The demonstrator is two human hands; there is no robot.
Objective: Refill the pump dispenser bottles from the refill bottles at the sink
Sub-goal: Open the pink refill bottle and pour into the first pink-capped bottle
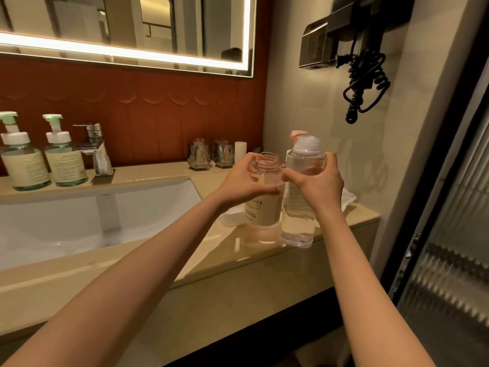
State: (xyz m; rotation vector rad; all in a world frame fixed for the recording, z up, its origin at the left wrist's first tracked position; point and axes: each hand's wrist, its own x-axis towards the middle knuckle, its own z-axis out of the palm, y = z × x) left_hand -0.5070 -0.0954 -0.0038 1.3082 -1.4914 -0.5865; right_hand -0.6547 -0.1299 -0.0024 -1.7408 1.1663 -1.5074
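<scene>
Standing by the basin, I see the person's left hand (244,180) wrapped round the shoulder of a labelled dispenser bottle (264,207), fingers and thumb curled just under its threaded neck, which is open with no pump on it. The right hand (316,182) grips a taller clear refill bottle (299,223) near its top, fingers closed round the body below a pink cap (297,134). The two bottles stand upright, side by side and touching or very nearly so, on the beige counter (217,250) to the right of the sink (79,215), close to the counter's front edge. I cannot tell whether the clear one rests on the counter or is held just above it. Two green-topped pump bottles (25,165) stand behind the sink on the left, beside the chrome tap (92,139). Two glass tumblers (199,154) sit against the back wall, a white cloth (348,198) lies behind the right hand, and a hair dryer (366,83) hangs on the wall.
</scene>
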